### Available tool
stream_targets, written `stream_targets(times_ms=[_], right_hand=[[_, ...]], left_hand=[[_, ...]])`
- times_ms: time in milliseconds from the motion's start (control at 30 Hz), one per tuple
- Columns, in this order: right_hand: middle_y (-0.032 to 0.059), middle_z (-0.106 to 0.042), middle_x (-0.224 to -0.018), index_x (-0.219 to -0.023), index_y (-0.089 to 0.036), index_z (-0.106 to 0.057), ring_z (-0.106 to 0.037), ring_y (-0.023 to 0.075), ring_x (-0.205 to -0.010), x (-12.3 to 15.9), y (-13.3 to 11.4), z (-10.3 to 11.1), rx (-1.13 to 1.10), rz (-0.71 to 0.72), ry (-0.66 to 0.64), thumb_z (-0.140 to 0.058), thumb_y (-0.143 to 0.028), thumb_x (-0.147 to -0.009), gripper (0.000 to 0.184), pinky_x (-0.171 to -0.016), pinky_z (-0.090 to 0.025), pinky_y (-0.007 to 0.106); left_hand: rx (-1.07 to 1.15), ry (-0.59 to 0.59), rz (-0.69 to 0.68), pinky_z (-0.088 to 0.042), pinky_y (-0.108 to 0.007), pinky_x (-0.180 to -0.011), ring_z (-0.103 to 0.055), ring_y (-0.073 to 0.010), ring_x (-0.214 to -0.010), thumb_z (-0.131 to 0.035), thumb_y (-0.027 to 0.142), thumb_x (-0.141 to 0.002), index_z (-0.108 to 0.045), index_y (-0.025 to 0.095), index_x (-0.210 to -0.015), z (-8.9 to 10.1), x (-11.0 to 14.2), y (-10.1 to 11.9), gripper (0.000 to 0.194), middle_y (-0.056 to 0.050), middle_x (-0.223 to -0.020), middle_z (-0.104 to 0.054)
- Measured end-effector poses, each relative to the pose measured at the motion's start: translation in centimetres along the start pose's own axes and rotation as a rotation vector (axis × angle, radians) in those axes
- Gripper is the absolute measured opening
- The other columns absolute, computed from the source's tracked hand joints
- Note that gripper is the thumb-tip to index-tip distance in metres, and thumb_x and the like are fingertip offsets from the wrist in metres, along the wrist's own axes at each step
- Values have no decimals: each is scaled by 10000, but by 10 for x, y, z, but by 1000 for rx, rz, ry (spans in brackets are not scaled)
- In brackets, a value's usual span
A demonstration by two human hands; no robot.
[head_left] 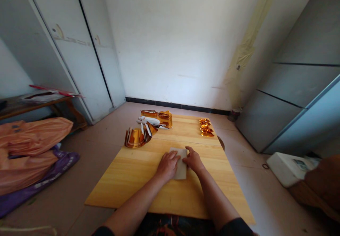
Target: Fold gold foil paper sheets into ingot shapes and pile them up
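Note:
A white sheet of paper [181, 165] lies flat on the low wooden table [138, 179]. My left hand [167, 165] rests on its left side with the fingers lying flat over it. My right hand [193, 159] presses on the right edge, fingers bent down onto the paper. Both hands touch the sheet; neither lifts it.
A curled stack of gold foil sheets [136, 136] and more gold and white sheets [156, 119] sit at the table's far left. Folded gold pieces [205, 127] lie at the far right. Orange and purple bags [29, 151] lie on the floor left; a white box [288, 167] right.

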State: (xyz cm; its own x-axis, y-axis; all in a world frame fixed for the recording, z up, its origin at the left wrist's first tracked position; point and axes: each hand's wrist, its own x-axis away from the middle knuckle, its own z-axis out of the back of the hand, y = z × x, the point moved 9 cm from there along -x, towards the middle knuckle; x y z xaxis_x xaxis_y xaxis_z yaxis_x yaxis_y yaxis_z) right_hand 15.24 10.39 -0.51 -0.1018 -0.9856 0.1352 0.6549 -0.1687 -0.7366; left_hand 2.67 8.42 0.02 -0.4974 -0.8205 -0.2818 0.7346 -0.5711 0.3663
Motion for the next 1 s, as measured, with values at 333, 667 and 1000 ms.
stream_targets(times_ms=[333,667,1000], right_hand=[[75,-574,-1223,-1060,-207,-656,-552,190,-1117,42,-11,-3,-88,657,-60,-412,-29,-648,511,-954,-452,349],[101,-583,-1229,-1072,-210,-654,-545,213,-1077,66,-26,-9,133,812,-11,-501,-47,-703,431,-901,-469,372],[79,-657,-1034,-867,-200,-666,-594,173,-966,46,-42,-2,13,750,-50,-466,-283,-887,217,-847,-460,294]], left_hand=[[-44,11,103,-341,-425,-1023,-470,-227,-1207,-503,144,-805,-604,238,-1147,17,2,-12,368,-63,-1303,-541],[-39,-19,132,-396,-445,-914,-516,-237,-1111,-474,154,-836,-638,281,-1103,24,0,-24,338,-16,-1265,-586],[209,13,21,-453,-342,-927,-597,-183,-1027,-466,-31,-670,-712,196,-936,18,-5,-47,428,-47,-1095,-684]])
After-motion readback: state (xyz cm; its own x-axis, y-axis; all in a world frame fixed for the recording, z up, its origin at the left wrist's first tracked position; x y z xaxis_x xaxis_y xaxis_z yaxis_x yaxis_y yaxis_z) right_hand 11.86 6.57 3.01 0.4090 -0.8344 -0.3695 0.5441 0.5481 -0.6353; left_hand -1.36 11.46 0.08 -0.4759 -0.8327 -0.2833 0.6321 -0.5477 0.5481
